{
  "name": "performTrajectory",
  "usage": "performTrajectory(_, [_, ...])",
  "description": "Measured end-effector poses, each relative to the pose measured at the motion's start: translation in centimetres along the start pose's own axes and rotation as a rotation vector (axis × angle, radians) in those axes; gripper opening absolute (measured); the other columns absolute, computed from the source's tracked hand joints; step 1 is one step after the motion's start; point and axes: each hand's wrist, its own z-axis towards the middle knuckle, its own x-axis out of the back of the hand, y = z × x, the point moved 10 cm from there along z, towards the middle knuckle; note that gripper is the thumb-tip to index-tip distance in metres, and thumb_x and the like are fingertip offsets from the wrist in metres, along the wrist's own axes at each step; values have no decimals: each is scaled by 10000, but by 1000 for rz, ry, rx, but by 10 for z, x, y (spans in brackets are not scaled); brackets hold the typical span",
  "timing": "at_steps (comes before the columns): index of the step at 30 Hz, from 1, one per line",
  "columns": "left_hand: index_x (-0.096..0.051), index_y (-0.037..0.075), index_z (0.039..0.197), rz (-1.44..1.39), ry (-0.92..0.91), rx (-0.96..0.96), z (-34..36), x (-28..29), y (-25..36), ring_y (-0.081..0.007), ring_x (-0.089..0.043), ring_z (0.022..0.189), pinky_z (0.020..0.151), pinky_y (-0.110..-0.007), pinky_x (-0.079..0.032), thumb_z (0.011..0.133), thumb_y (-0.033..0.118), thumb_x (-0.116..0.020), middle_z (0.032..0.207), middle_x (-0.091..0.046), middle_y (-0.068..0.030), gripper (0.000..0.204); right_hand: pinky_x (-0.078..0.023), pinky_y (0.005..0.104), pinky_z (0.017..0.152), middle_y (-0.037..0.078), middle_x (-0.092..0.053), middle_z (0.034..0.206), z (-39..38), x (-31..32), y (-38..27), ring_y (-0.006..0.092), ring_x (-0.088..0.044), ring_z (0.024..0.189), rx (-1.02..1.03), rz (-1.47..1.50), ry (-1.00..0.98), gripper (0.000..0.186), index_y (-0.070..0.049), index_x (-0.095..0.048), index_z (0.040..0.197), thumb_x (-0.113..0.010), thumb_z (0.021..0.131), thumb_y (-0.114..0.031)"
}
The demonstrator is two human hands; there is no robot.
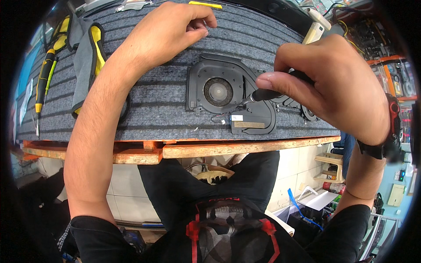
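Observation:
A black laptop cooling fan unit (218, 92) lies on the grey striped mat (153, 94), its round hub facing up. In my right hand (324, 87) is a black-handled tool (265, 94) with a metal collar. Its thin tip slants down to the left, over or against the fan housing; whether it touches is not clear. My left hand (180, 28) hovers over the mat beyond the fan, fingers curled in toward the thumb. The inside of that grip is hidden. Part of a second, smaller fan (309, 113) shows beneath my right hand.
At the left lie a yellow-and-black screwdriver (45, 81), a thin green tool (51, 76) and a grey-and-yellow cloth (85, 61). A yellow strip (205, 5) rests at the back. The wooden table edge (245, 147) runs along the front; parts and cables crowd the right.

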Motion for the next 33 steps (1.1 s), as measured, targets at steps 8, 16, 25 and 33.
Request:
performTrajectory(8, [-710,62,1203,-23,3,18,-3,1,-4,-173,-716,988,872,-315,-574,958,121,-683,1061,-756,-73,253,-479,396,655,168,-658,955,3,4,-8,297,-652,806,65,96,66,231,-32,-648,1091,-751,907,-126])
performTrajectory(16, [-710,67,1208,6,-8,-5,1,-1,0,-174,-716,976,861,-317,-575,974,107,-658,1058,-753,-75,244,-505,422,693,163,-647,1027,-2,-1,-5,335,-657,920,168,37,22,247,-19,-613,1139,-713,918,-67])
performTrajectory(25, [-712,67,1205,7,12,-11,-2,0,2,-170,-709,955,849,-319,-575,977,113,-653,1036,-745,-79,240,-502,411,664,155,-654,943,2,2,-11,351,-668,843,227,100,31,166,-18,-636,1067,-699,915,-38])
performTrajectory(33, [-715,68,1202,-29,-23,-41,-2,-3,4,-146,-691,922,815,-307,-566,961,121,-672,1003,-739,-61,250,-508,408,682,158,-641,881,2,4,-12,343,-662,787,222,118,42,200,-14,-631,1068,-722,894,-50])
